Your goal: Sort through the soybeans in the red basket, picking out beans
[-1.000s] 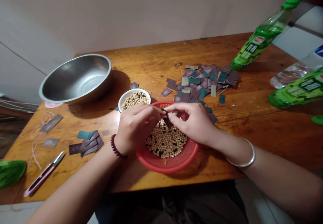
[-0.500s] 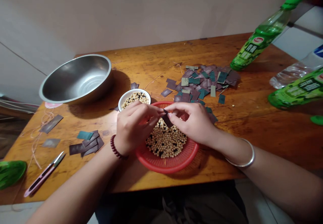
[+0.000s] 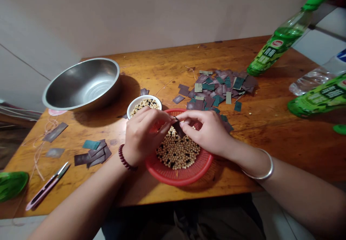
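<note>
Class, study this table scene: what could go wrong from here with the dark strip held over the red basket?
The dark strip, apparently pinched between the left hand and right hand, could slip into the beans in the red basket. The small white bowl, close beside the basket, might get knocked and spill.
</note>
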